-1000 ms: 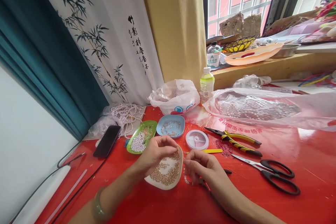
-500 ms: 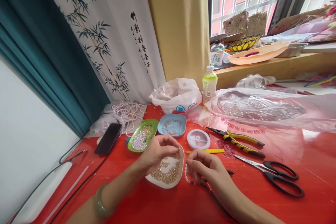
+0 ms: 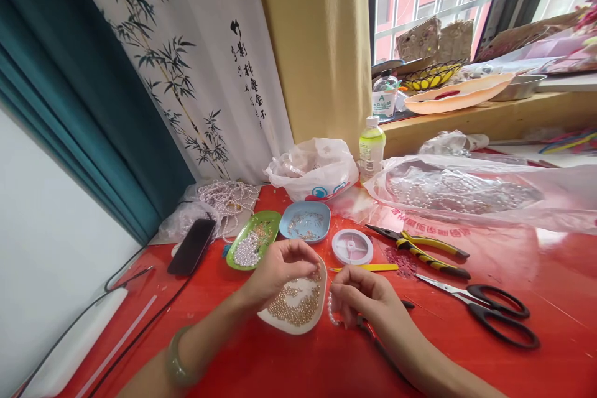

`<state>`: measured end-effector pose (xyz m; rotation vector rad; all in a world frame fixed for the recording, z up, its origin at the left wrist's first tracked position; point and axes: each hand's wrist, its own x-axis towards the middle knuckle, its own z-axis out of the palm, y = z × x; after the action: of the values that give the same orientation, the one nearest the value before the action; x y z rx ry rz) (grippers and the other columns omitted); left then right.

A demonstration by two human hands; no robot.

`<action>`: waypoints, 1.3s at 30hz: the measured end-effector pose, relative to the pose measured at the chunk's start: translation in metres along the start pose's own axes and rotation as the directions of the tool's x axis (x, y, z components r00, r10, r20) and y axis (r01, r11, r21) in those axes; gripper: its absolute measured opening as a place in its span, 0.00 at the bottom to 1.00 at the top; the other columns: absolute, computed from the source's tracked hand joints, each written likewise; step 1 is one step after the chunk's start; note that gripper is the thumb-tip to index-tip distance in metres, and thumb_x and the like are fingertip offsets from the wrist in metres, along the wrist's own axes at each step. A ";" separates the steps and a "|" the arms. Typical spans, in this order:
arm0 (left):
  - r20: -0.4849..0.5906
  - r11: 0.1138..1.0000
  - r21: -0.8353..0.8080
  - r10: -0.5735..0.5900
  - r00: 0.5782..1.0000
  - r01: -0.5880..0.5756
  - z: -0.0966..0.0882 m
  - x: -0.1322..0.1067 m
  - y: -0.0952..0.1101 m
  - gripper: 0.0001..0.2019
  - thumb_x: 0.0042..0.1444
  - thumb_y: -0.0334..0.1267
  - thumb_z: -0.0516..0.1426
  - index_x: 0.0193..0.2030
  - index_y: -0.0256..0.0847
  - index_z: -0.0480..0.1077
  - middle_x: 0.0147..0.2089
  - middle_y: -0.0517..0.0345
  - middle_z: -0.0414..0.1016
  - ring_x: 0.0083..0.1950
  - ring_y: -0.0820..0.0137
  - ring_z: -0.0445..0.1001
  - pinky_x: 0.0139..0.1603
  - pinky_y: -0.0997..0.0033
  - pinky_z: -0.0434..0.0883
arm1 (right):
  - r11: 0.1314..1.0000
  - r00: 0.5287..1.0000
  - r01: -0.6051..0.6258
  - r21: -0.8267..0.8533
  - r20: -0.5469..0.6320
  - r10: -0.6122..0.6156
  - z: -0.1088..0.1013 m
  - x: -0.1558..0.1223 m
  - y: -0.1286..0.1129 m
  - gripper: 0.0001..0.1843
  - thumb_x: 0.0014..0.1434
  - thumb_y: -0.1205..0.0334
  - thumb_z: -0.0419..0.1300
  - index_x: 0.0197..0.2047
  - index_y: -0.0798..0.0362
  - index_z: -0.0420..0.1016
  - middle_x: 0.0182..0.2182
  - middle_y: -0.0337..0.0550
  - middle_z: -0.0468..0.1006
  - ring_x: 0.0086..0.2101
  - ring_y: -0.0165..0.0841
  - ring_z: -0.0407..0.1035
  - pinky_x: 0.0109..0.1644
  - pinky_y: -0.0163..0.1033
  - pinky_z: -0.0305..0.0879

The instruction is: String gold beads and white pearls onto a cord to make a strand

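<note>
My left hand (image 3: 289,267), with a ring and a green bangle on that arm, is closed in a pinch over the far side of a white dish (image 3: 284,327) of small gold beads (image 3: 298,311). What its fingertips hold is too small to make out. Just right of the dish, my right hand (image 3: 366,295) is closed on a short string of white pearl beads (image 3: 331,311), which hangs in a curve below the fingers. Yellow tweezers (image 3: 380,267) and a spool of clear thread (image 3: 352,247) lie beyond my right hand. A dark-handled tool (image 3: 380,348) is partly hidden under it.
Behind are a green dish (image 3: 233,259) of pearls and a blue dish (image 3: 284,233) of small metallic pieces. Pliers (image 3: 415,252) and scissors (image 3: 494,311) lie to the right, a phone (image 3: 192,247) to the left. Plastic bags (image 3: 312,168) and a bottle (image 3: 372,146) stand at the back.
Almost nothing differs. Both hands keep their pinch and place, and the view has shifted very slightly.
</note>
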<state>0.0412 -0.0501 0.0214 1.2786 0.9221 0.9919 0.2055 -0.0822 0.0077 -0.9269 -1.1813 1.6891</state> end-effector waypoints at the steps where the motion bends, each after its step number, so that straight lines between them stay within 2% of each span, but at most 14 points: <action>1: 0.004 1.000 0.005 0.006 1.000 -0.006 0.000 0.000 0.000 0.03 0.43 0.26 0.59 0.27 0.34 0.71 0.27 0.59 0.72 0.29 0.77 0.69 0.32 0.77 0.66 | 1.000 1.000 -0.001 0.000 -0.003 0.001 0.000 0.000 0.000 0.06 0.46 0.63 0.55 0.21 0.54 0.64 0.15 0.34 0.68 0.16 0.24 0.59 0.23 0.32 0.53; 17: 0.017 0.993 0.109 0.048 0.999 -0.050 -0.003 0.000 -0.002 0.03 0.45 0.26 0.58 0.28 0.35 0.71 0.29 0.58 0.72 0.30 0.76 0.68 0.34 0.76 0.65 | 1.000 1.000 -0.005 -0.030 -0.012 0.005 0.000 0.001 0.001 0.06 0.46 0.63 0.54 0.21 0.54 0.63 0.14 0.34 0.67 0.16 0.24 0.59 0.23 0.31 0.53; 23: 0.021 0.991 0.127 0.048 0.999 -0.051 -0.002 -0.002 -0.001 0.04 0.45 0.28 0.59 0.31 0.35 0.71 0.30 0.58 0.71 0.31 0.75 0.68 0.34 0.75 0.66 | 1.000 1.000 0.008 -0.031 -0.004 -0.008 -0.001 0.002 0.002 0.09 0.48 0.60 0.56 0.22 0.55 0.64 0.15 0.34 0.68 0.16 0.24 0.59 0.23 0.31 0.53; 28: 0.044 0.988 0.145 0.050 0.998 -0.056 0.001 -0.002 0.000 0.10 0.45 0.29 0.60 0.37 0.36 0.70 0.30 0.58 0.71 0.32 0.74 0.68 0.34 0.75 0.66 | 1.000 1.000 0.024 -0.020 -0.004 -0.024 -0.002 0.004 0.005 0.14 0.47 0.52 0.60 0.24 0.54 0.65 0.13 0.30 0.62 0.15 0.24 0.58 0.21 0.30 0.53; 34: 0.039 0.971 0.233 0.055 0.998 -0.062 0.000 0.000 -0.001 0.09 0.44 0.34 0.61 0.34 0.35 0.69 0.33 0.55 0.72 0.36 0.71 0.69 0.37 0.72 0.67 | 1.000 0.999 0.014 -0.017 -0.052 -0.015 -0.005 0.006 0.008 0.15 0.46 0.50 0.61 0.27 0.54 0.69 0.15 0.31 0.62 0.19 0.24 0.58 0.25 0.32 0.60; 39: -0.008 0.952 0.303 0.056 0.998 -0.051 0.000 0.000 -0.004 0.07 0.45 0.36 0.60 0.29 0.35 0.69 0.31 0.56 0.71 0.32 0.73 0.68 0.34 0.74 0.66 | 0.995 0.996 0.050 -0.085 -0.067 -0.056 -0.006 0.005 0.005 0.15 0.48 0.50 0.61 0.27 0.54 0.70 0.15 0.31 0.60 0.18 0.25 0.56 0.23 0.31 0.58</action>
<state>0.0418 -0.0505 0.0178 1.5607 1.0881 0.9278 0.2083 -0.0767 0.0003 -0.9883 -1.2270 1.5634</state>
